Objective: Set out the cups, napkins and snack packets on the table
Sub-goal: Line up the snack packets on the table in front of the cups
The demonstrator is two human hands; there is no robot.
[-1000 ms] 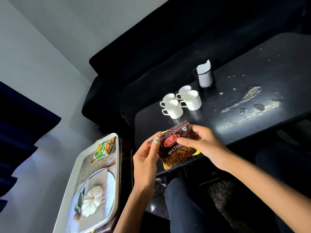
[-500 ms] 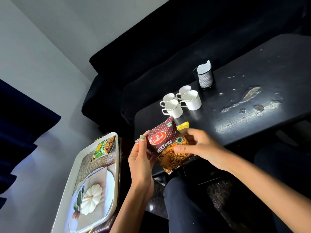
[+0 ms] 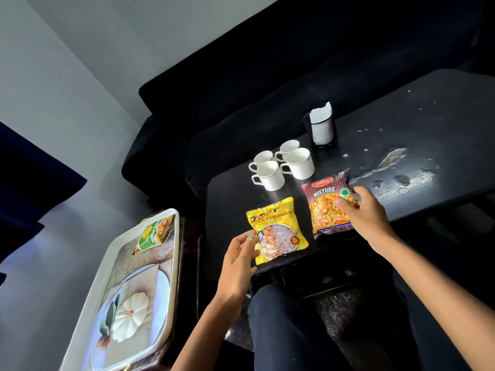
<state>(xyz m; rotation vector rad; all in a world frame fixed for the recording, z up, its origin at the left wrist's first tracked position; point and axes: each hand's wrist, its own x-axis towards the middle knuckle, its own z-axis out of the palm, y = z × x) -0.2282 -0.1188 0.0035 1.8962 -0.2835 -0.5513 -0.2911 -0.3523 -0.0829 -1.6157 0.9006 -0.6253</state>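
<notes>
Two snack packets lie flat side by side near the front edge of the black table (image 3: 428,124). My left hand (image 3: 238,263) is at the lower left edge of the yellow chunks packet (image 3: 278,228), thumb just touching it, fingers apart. On the right, my right hand (image 3: 367,218) grips the maroon mixture packet (image 3: 321,210), thumb on top. Several white cups (image 3: 270,175) stand clustered behind the packets. A black mesh holder (image 3: 321,129) with white napkins (image 3: 320,113) stands farther back.
A white tray (image 3: 171,263) with a pumpkin picture sits to the left of the table, with a green snack packet (image 3: 155,234) lying at its far end. A black sofa (image 3: 267,89) runs behind the table. My knees (image 3: 281,317) are below the table's front edge.
Both hands held the maroon packet in the air over the yellow one. Now the maroon packet lies on the table to the right, and the yellow one lies uncovered beside it.
</notes>
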